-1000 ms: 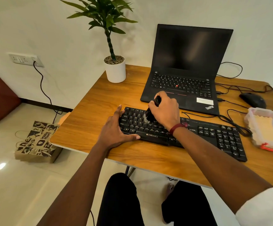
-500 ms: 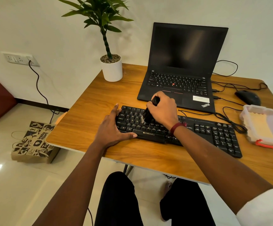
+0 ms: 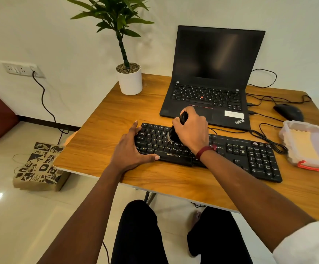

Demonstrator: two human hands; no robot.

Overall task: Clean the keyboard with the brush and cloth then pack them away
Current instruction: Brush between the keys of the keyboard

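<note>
Two hands are engaged at the black full-size keyboard point(image 3: 208, 151), which lies on the wooden desk point(image 3: 101, 130) in front of the open black laptop point(image 3: 212, 77). Your right hand point(image 3: 192, 132) is clenched around the black handle of the small cleaning brush point(image 3: 173, 132); the bristle end rests on the letter keys at the left-centre of the board. Your left hand point(image 3: 131, 152) is not gripping anything: it lies flat and open against the keyboard's left end, bracing it.

Hazards from this position:
- Excess downward force on the brush can lift or unseat a keycap.
- If your left hand slackens, the brush strokes can push the keyboard toward the laptop or drag on the black cables point(image 3: 265, 136) lying behind it.
- Sweeping away from you can carry debris onto the laptop's own keys, which lie just beyond the brush.

Limits of visibility:
- Your right hand covers most of the brush, so bristle length and contact angle cannot be confirmed.
- A cloth is not positively identifiable. The translucent plastic box with the red latch point(image 3: 307, 147), at the right of the desk, holds something pale yellow that may be the cloth; you cannot tell.
- That box is cut off by the right edge of the view.
- No dust is discernible on the keys.
</note>
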